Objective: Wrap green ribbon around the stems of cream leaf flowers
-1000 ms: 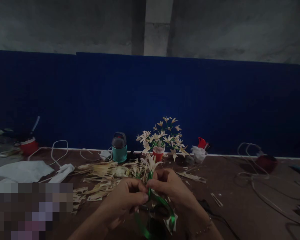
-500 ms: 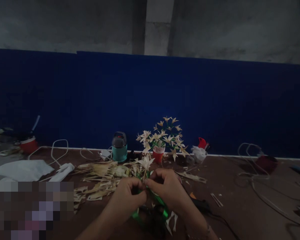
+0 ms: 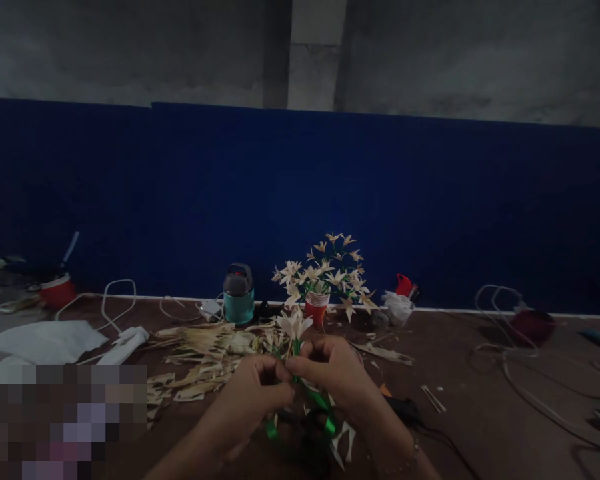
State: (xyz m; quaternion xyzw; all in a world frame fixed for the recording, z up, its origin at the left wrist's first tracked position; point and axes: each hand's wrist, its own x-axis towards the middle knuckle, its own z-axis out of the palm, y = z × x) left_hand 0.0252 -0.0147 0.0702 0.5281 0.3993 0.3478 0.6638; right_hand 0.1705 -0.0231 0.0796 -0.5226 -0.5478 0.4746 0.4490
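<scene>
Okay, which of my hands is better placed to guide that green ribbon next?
Probably your right hand: the green ribbon slants down just beside it, while your left hand, pinching below the white flower, lies farther from that stretch.

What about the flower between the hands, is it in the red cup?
No, the pale flower rises from between the left hand and right hand, nearer the camera than the red cup.

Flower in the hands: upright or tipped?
Upright: the pale flower stands petals up, its green stem below, at the fingertips of the left hand and right hand.
</scene>
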